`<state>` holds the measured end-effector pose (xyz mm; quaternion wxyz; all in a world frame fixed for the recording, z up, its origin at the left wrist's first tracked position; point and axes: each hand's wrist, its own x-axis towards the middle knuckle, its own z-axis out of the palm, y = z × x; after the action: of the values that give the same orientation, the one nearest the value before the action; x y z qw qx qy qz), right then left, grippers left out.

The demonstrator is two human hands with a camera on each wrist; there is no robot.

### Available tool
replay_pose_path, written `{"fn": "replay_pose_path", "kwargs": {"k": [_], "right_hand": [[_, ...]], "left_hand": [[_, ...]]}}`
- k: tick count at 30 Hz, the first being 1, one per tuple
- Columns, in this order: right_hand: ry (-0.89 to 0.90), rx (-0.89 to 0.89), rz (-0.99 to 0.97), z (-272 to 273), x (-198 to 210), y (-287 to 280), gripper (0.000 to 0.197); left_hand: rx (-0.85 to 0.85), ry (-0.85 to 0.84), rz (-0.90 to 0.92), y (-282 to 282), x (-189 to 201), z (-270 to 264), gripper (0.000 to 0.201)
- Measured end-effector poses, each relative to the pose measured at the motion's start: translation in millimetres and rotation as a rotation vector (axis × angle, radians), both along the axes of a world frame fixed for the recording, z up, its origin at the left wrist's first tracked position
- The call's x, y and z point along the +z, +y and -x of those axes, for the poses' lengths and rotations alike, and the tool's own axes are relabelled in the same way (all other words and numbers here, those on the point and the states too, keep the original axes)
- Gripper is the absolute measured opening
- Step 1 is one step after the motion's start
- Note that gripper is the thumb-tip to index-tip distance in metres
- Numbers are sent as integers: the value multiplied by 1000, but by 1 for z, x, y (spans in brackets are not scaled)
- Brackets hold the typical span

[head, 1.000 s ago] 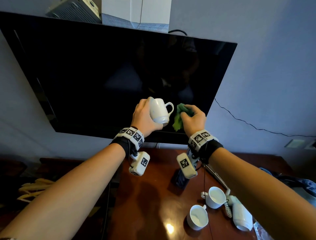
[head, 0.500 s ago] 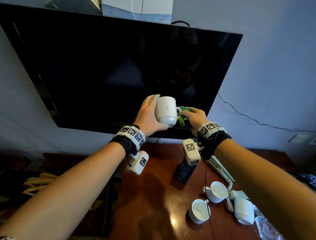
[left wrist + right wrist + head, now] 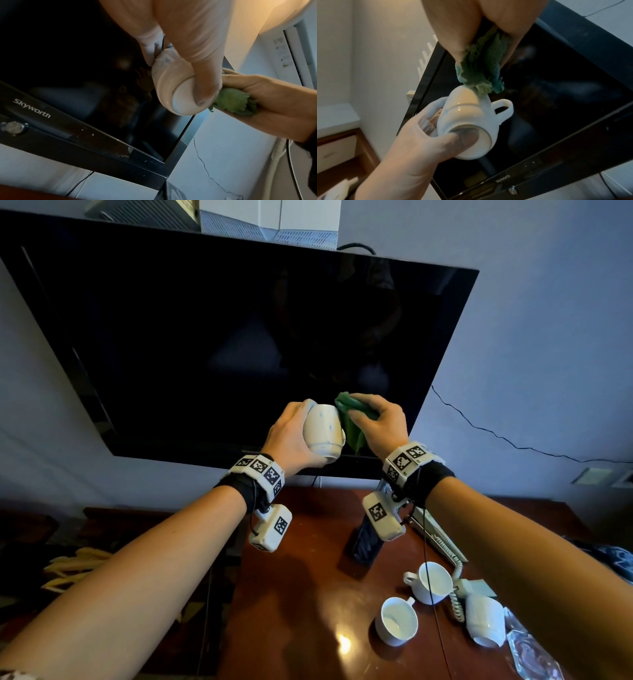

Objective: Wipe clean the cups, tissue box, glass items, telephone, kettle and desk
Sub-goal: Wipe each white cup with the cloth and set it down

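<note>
Your left hand (image 3: 291, 436) grips a white cup (image 3: 323, 434) in mid-air at the centre of the head view, in front of the lower edge of the dark television screen (image 3: 239, 344) and well above the tabletop (image 3: 301, 594). The thumb presses on the cup's base while the other fingers curl round its far side. The cup lies tipped over, its long axis running roughly from lower centre to upper left of that frame, base towards you and mouth turned away towards the screen. In the right wrist view the handle (image 3: 503, 109) sticks out to the right of the cup's body.

Your right hand (image 3: 380, 426) clutches a bunched green cloth (image 3: 352, 419), fingers curled tight around it. The cloth touches the cup's side near the rim, just right of it in the head view.

Low in the right of the head view, two more white cups stand upright on the tabletop, one (image 3: 397, 625) near the bottom and another (image 3: 431, 582) just above and right of it. A third (image 3: 486, 625) lies on its side further right, beside the coiled cord of a telephone (image 3: 442, 539). A glass item (image 3: 534, 655) sits at the bottom right corner.
</note>
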<state>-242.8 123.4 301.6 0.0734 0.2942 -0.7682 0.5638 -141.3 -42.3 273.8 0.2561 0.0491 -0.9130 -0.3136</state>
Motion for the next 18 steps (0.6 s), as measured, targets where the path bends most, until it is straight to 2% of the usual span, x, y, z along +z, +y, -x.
{"fn": "replay_pose_path", "kwargs": {"k": [9, 14, 18], "right_hand": [[346, 147, -88, -13, -4, 2, 22], [300, 44, -71, -9, 6, 0, 26], [301, 110, -131, -20, -1, 1, 28]], "left_hand": [[4, 6, 42, 1, 7, -1, 98], [-30, 9, 74, 5, 7, 1, 101], [10, 15, 50, 2, 11, 3, 98]]}}
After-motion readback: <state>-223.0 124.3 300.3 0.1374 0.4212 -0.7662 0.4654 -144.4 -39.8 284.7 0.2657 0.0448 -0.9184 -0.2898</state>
